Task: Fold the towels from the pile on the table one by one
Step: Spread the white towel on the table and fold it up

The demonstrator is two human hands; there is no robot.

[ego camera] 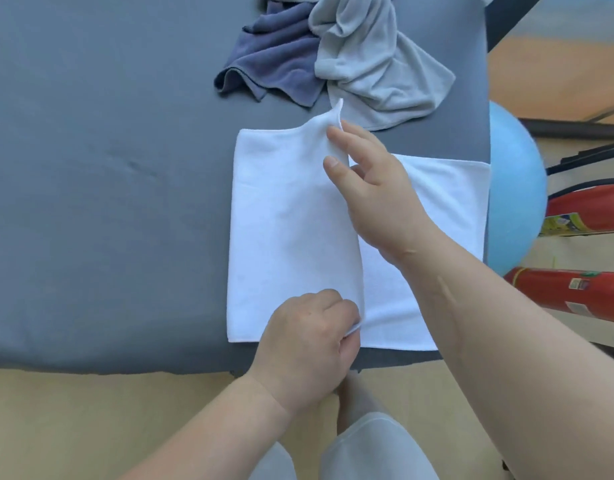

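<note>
A white towel (291, 220) lies on the grey table (108, 202) near its front right corner, one half lifted over the other. My right hand (375, 188) pinches the far corner of the lifted half between thumb and fingers. My left hand (312, 341) pinches the near corner of that same half at the front edge. Behind the white towel sits the pile: a crumpled blue towel (274, 60) and a light grey towel (371, 64) partly over it.
The table's right edge runs just past the white towel. Beyond it are a light blue exercise ball (513, 188) and two red fire extinguishers (575, 289) on the floor. The left part of the table is bare grey surface. My legs show below the front edge.
</note>
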